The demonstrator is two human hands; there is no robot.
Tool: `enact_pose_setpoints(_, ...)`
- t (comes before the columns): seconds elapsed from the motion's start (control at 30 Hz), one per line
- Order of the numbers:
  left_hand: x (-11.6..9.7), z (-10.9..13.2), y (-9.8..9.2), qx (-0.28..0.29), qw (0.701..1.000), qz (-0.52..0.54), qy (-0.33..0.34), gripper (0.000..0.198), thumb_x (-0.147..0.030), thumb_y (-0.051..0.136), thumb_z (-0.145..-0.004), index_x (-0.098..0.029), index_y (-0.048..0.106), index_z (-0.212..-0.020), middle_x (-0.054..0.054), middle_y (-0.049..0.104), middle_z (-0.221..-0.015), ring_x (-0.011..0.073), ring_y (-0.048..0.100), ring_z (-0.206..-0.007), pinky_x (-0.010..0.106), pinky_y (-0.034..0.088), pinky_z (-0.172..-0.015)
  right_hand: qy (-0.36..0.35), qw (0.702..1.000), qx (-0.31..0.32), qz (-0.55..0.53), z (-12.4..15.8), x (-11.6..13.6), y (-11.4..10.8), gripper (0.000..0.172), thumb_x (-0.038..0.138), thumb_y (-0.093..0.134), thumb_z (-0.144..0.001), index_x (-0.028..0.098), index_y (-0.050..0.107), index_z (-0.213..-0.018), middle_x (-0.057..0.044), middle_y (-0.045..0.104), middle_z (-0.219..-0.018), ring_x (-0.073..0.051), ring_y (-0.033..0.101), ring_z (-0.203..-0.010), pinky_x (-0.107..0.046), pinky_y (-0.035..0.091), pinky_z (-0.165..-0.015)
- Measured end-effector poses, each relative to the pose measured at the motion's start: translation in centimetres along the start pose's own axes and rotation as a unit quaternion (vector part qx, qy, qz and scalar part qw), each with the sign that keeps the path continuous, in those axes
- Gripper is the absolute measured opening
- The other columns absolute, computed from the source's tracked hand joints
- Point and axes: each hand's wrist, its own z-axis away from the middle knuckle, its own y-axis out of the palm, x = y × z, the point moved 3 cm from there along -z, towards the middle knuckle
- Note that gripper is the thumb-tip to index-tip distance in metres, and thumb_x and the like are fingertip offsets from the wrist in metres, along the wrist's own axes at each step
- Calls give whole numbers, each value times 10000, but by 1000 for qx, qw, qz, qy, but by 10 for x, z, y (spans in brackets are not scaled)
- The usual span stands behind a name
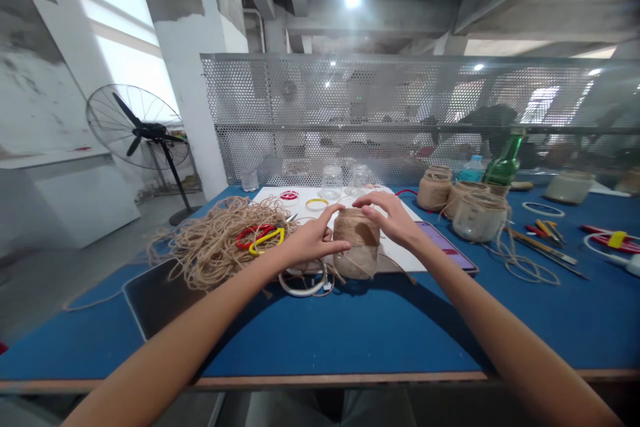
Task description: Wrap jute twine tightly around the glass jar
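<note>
A glass jar [361, 261] stands upright on the blue table before me, its upper part wound with brown twine [353, 230] and its lower part bare. My left hand [317, 237] grips the jar's left side, thumb across the front and index finger up by the rim. From the right, my right hand [391, 215] holds the top edge, with its thumb in front and fingers reaching over the far side; those fingertips are partly hidden. A loose twine end [400, 268] trails from the jar on the right. Close to my left wrist lie scissors with red and yellow handles [267, 240].
A large heap of twine [215, 240] lies left, over a dark tablet [160, 297]. White tape roll [303, 290] sits near the jar. On the right are twine-wrapped jars [434, 188], a green bottle [504, 160], brushes [543, 250] and a phone-like device [445, 247]. A perforated metal screen [320, 120] stands behind.
</note>
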Motion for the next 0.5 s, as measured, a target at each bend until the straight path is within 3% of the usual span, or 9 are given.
enact_pose_setpoints(0.2,-2,1,2,-6,1000,-14,-1,719,-452,567,-766,-217,188,-1329,-92,392,-517,104,410,-469,208,278,-493,13,987,-69,142,8,25,11,305,459,450,-798,181,549,-722,-14,607,-703,-184,519,-782,-438,172,-944)
enact_pose_setpoints(0.5,-1,0,2,-2,1000,-29,2,748,-471,560,-769,-213,169,-1353,-85,409,-518,108,420,-475,212,281,-497,55,991,-29,117,4,22,17,298,431,453,-782,183,401,-627,18,496,-597,-127,419,-598,-358,276,-800)
